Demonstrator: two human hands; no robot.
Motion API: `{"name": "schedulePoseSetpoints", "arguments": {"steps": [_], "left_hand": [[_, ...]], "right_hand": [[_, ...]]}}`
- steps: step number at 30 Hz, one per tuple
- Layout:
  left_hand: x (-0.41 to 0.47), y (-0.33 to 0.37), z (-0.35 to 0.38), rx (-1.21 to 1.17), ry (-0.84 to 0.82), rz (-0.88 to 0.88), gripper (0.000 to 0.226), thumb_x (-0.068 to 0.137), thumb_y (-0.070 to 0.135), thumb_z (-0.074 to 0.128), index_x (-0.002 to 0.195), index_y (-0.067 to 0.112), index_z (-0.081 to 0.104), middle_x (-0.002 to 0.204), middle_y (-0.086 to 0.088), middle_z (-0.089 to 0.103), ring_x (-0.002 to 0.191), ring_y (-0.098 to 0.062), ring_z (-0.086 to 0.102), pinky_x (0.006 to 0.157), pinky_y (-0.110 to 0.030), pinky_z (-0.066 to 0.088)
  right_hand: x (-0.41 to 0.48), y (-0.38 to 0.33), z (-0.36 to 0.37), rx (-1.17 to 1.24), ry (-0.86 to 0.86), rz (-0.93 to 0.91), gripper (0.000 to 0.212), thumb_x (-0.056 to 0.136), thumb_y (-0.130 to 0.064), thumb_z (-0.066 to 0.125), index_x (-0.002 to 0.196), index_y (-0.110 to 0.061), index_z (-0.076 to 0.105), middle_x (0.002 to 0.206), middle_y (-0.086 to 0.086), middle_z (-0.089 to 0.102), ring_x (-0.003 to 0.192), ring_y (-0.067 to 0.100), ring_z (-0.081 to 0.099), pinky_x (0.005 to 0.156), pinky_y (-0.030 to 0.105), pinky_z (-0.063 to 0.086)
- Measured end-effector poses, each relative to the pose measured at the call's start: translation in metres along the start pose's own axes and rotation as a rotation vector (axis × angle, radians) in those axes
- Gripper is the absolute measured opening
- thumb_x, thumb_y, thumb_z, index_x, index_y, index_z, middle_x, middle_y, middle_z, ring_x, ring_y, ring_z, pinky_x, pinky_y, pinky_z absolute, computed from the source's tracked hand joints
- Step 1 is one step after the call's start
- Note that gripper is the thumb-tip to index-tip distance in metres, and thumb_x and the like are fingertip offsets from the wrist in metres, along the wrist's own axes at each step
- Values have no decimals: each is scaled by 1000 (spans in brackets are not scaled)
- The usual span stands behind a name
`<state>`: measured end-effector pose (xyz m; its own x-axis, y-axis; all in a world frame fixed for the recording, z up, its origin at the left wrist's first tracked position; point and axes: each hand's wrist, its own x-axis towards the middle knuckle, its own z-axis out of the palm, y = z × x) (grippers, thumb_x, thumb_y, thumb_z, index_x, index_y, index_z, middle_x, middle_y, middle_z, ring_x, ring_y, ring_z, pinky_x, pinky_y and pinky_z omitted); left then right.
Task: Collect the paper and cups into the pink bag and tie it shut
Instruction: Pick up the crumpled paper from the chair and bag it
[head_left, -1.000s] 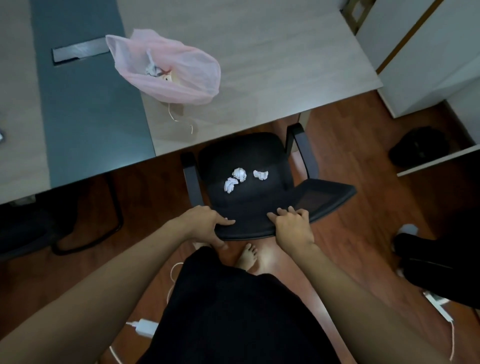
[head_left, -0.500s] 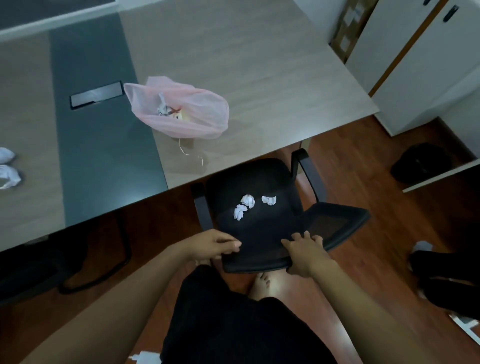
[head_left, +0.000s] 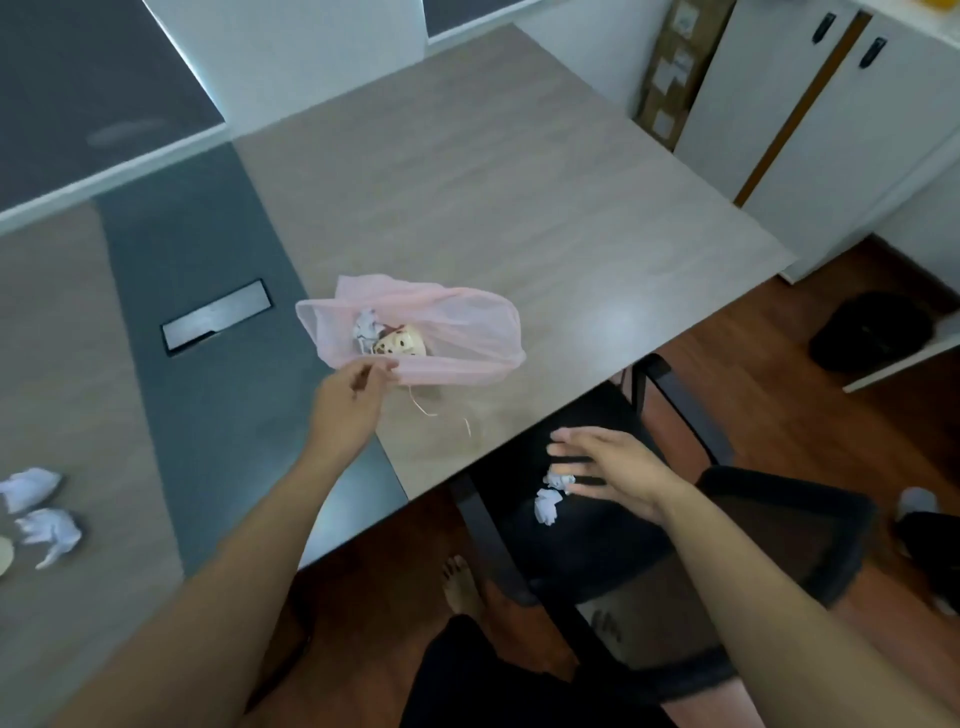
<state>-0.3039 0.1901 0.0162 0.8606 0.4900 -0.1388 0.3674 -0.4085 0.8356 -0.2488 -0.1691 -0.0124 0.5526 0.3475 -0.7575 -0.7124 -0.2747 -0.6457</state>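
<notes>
The pink bag (head_left: 467, 332) lies open on the wooden table (head_left: 519, 197), with crumpled paper and a patterned cup (head_left: 400, 343) inside it. My left hand (head_left: 353, 400) pinches the near rim of the bag. Over the black chair seat my right hand (head_left: 608, 467) hovers with fingers spread, just above two crumpled paper balls (head_left: 550, 499); it holds nothing. Two more crumpled papers (head_left: 41, 509) lie on the table at the far left, beside the edge of a cup (head_left: 4, 553).
The black chair (head_left: 753, 525) with armrests stands half under the table edge. A metal cable hatch (head_left: 215, 322) sits in the table's dark strip. White cabinets (head_left: 831, 130) and a cardboard box stand at the right. My bare foot (head_left: 462, 582) is on the wood floor.
Both hands have let go of the chair's front edge. My left hand rose to the bag's rim; my right hand moved over the papers on the seat. The view tilted up.
</notes>
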Motion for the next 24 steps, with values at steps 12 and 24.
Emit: {"name": "schedulePoseSetpoints", "arguments": {"steps": [12,24], "left_hand": [[186,-31,-15,638,-294,97,96,91,51,80,169,29,29,160,-6,50,152,-33,37,118,-52,40],[117,-52,-15,71,-99,-12,57,111,44,55,63,21,33,59,4,29,54,-14,28,52,-33,22]], "right_hand": [[136,-80,160,464,90,225,71,99,-69,68,150,-23,46,143,16,65,122,32,68,105,58,54],[125,-62,133,613,381,31,27,110,-27,69,130,-8,69,119,11,79,108,31,77,91,47,67]]}}
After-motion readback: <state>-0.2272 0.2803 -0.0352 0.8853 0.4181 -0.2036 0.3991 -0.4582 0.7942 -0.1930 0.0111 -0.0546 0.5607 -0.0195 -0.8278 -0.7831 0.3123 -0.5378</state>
